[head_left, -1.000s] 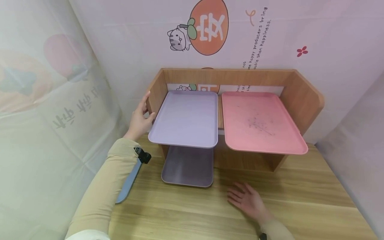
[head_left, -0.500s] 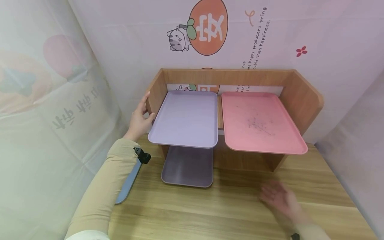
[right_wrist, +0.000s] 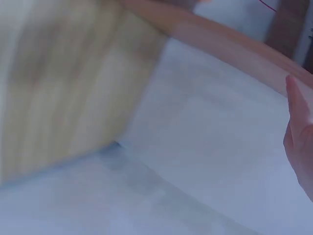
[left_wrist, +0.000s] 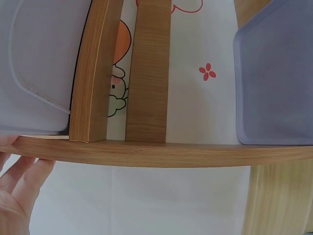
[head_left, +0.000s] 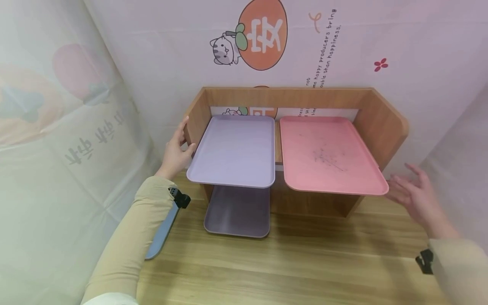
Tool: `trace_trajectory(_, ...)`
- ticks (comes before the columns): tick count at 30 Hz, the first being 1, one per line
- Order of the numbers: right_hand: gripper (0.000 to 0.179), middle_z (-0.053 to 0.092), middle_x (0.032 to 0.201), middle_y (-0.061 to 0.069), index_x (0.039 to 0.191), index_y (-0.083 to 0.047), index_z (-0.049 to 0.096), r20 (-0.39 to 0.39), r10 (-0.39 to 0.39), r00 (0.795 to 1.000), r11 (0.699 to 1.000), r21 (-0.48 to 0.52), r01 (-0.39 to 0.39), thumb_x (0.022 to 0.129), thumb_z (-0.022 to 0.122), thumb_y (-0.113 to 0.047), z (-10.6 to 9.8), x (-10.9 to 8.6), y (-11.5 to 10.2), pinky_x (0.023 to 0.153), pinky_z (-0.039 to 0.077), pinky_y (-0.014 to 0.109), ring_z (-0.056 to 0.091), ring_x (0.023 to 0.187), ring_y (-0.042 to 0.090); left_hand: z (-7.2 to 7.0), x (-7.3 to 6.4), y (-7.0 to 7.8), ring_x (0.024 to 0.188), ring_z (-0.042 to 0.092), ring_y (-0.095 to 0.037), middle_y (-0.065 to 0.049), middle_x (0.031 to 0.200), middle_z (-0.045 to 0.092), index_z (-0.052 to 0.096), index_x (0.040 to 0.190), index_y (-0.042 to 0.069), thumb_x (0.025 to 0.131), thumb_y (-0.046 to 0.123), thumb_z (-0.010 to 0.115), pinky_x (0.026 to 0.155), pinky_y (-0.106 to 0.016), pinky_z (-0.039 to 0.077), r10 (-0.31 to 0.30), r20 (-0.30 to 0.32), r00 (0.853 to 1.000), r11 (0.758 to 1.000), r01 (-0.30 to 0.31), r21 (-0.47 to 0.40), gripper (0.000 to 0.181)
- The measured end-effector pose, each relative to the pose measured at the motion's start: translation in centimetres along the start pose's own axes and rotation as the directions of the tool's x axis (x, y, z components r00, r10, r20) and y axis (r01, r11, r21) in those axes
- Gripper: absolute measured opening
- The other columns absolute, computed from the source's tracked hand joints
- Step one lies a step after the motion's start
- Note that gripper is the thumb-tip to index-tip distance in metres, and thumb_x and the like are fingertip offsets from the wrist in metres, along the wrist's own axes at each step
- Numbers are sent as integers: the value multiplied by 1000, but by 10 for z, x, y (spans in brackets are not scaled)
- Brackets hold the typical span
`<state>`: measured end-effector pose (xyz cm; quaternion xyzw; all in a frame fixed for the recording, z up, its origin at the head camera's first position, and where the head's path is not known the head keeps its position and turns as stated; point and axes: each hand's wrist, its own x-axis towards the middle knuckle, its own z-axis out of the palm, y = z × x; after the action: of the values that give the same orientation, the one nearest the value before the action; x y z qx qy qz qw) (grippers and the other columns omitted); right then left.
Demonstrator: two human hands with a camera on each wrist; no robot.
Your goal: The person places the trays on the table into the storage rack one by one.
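A wooden two-tier shelf (head_left: 385, 131) stands against the back, carrying a lilac tray (head_left: 234, 150) and a pink tray (head_left: 324, 140) with dark marks side by side on its upper tier. Both trays stick out past its front. My left hand (head_left: 176, 154) grips the shelf's left side panel (left_wrist: 195, 155), thumb over the edge and fingers on the outer face. Beside the right side panel, my right hand (head_left: 415, 195) holds nothing, its fingers extended near the pink tray's front corner. In the right wrist view the fingers (right_wrist: 297, 105) overlap the panel's edge.
A darker purple tray (head_left: 238, 214) lies in the lower tier's left part, jutting forward onto the wooden table (head_left: 289, 271). A blue tray (head_left: 162, 237) shows partly behind the left sleeve. Printed cloth (head_left: 164, 59) hangs close at the back and both sides.
My right hand has swept right and upward, from in front of the shelf to beside its right panel. The left hand keeps its grip, and the trays stay in place.
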<state>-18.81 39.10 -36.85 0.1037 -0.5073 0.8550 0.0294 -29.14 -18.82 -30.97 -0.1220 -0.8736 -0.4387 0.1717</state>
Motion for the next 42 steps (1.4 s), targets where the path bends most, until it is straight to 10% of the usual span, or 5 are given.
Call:
trace_trajectory(4, 80, 47, 110, -11, 151, -26, 5, -53, -110, 993, 852, -519, 66, 93, 52, 4, 24, 18, -23, 66, 54, 14, 60, 88, -5, -1, 0, -1, 130, 43, -42, -13, 153, 30, 13, 149, 43, 92, 4, 56, 97, -55, 44, 2, -1, 1000, 1000, -2, -3, 81)
trace_trajectory(8, 81, 42, 125, 2, 150, -34, 8, -64, -204, 977, 503, -863, 48, 92, 56, -4, 43, 33, -39, 65, 46, 2, 47, 91, -15, -1, -1, -1, 130, 43, -42, -14, 153, 30, 13, 149, 43, 92, 4, 57, 96, -55, 44, 4, -1, 1000, 1000, -4, -5, 81)
trace_trajectory(12, 75, 27, 146, 26, 152, -27, 12, -39, -252, 967, 246, -969, 25, 93, 55, -10, 55, 43, -48, 63, 34, -6, 54, 109, 24, 0, 0, -1, 129, 43, -42, -15, 152, 32, 13, 149, 43, 92, 4, 57, 97, -56, 44, 7, -1, 1000, 1000, -7, 2, 82)
trace_trajectory(16, 67, 32, 141, 35, 150, -12, 22, 8, -276, 961, 110, -993, 40, 92, 54, -5, 59, 47, -52, 55, 28, -6, 45, 107, 59, 1, 1, 0, 129, 44, -42, -16, 151, 34, 14, 150, 42, 92, 4, 57, 98, -57, 43, 14, 1, 1000, 1000, -14, -2, 81)
trace_trajectory(42, 64, 39, 133, 36, 148, -12, 26, -34, -282, 959, 54, -998, -19, 90, 52, -4, 62, 52, -49, 49, 29, 0, 48, 106, 59, -27, -41, -39, 104, 59, -40, -27, 128, 54, 23, 151, 17, 91, 10, 61, 80, -50, 55, 84, 53, 995, 993, -88, 84, 71)
